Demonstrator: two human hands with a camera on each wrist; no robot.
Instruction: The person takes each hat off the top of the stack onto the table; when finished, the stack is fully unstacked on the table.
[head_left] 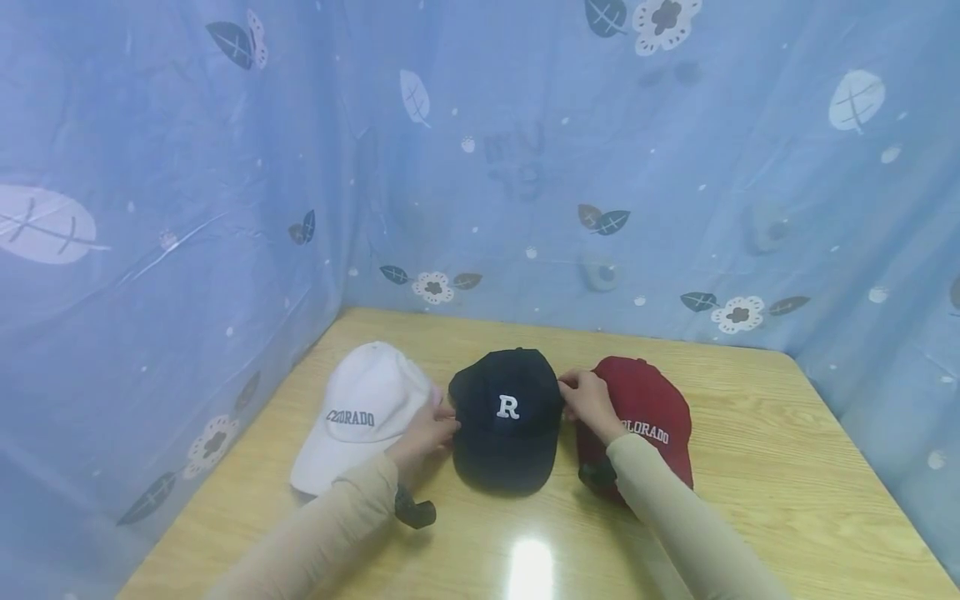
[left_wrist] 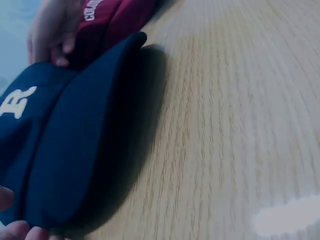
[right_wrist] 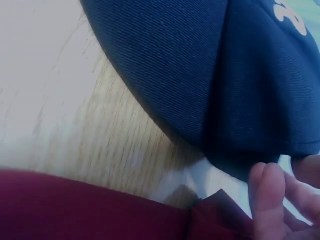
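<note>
A black baseball cap [head_left: 506, 450] with a white letter R lies on the table, brim toward me, between a white cap [head_left: 375, 392] and a dark red cap [head_left: 648, 396], both lettered. My left hand [head_left: 426, 433] pinches the black cap's left edge; in the left wrist view its fingertips [left_wrist: 20, 230] show at the lower corner by the brim. On the opposite side my right hand [head_left: 592, 400] pinches that cap's right edge, its forearm crossing over the red cap. In the right wrist view, thumb and fingers [right_wrist: 270, 187] meet at the crown's lower rim.
The light wooden table [head_left: 780, 467] reaches toward a blue curtain [head_left: 525, 167] with leaf and flower prints at the back and sides. Dark bands sit at both wrists. A bright light reflection [head_left: 530, 567] shows near the front of the table.
</note>
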